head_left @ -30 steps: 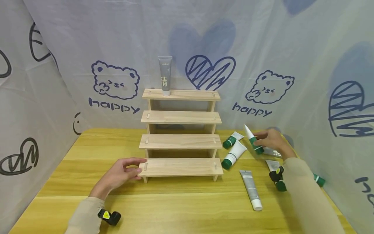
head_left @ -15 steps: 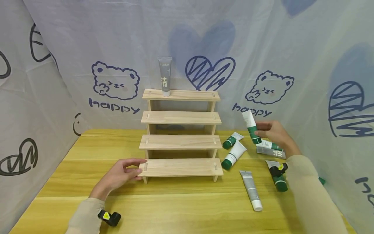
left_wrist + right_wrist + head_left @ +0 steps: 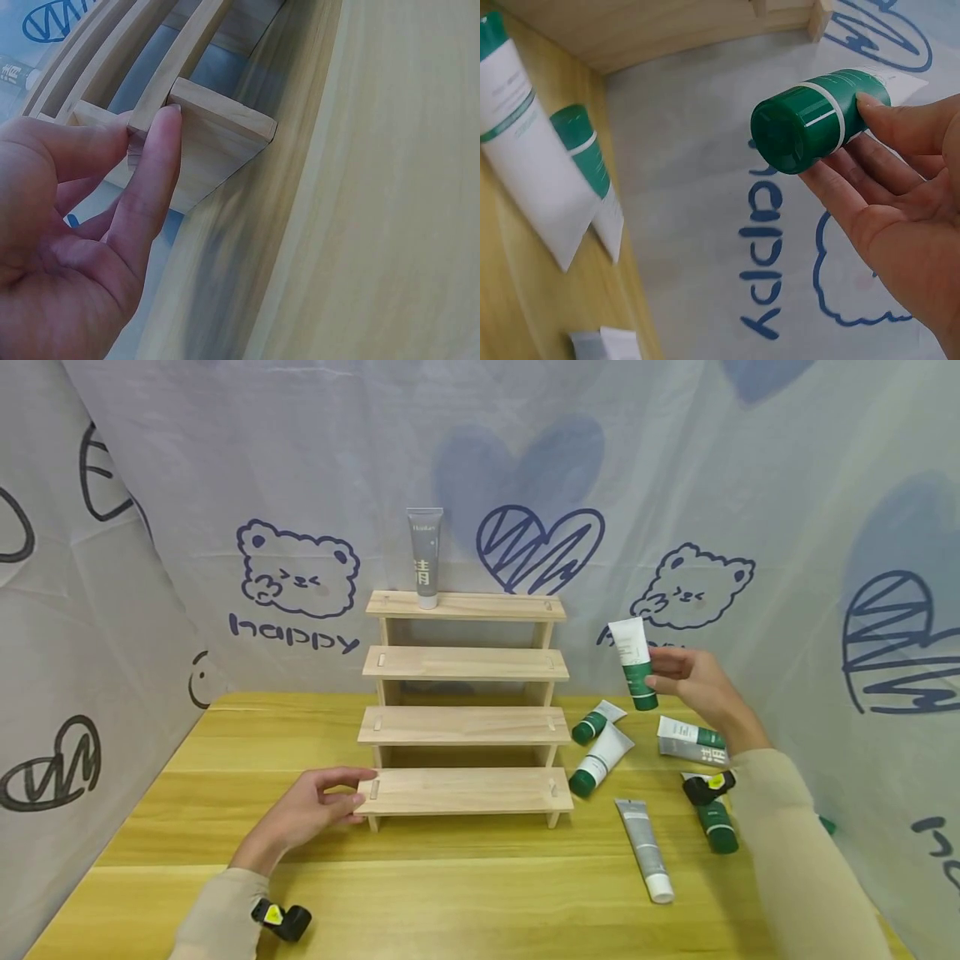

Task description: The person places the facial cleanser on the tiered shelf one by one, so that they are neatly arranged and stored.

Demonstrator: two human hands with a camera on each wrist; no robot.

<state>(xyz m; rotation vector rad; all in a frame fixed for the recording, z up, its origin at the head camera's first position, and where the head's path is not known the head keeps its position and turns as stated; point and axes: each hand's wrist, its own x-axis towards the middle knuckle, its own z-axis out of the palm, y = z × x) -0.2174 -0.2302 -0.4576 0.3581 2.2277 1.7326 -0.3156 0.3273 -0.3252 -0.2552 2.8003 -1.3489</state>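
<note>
My right hand (image 3: 693,685) holds a green and white squeeze tube (image 3: 633,664) in the air, cap down, to the right of the wooden shelf. In the right wrist view the thumb and fingers grip the tube's green part (image 3: 810,116). The four-step wooden shelf (image 3: 465,792) stands mid-table. My left hand (image 3: 311,806) pinches the left end of its lowest board; the left wrist view shows thumb and forefinger on the board's end (image 3: 154,101). A grey tube (image 3: 425,556) stands cap down on the top step, left of its middle.
Right of the shelf lie a white tube with green cap (image 3: 600,760), a smaller green and white tube (image 3: 596,722), and a grey tube (image 3: 645,852). Farther right, a green and white tube (image 3: 686,731) lies against another grey one (image 3: 690,750). A printed curtain (image 3: 480,460) surrounds the table.
My right hand has lifted the green and white tube up and slightly left, turning its printed face into view. The left hand stays on the shelf.
</note>
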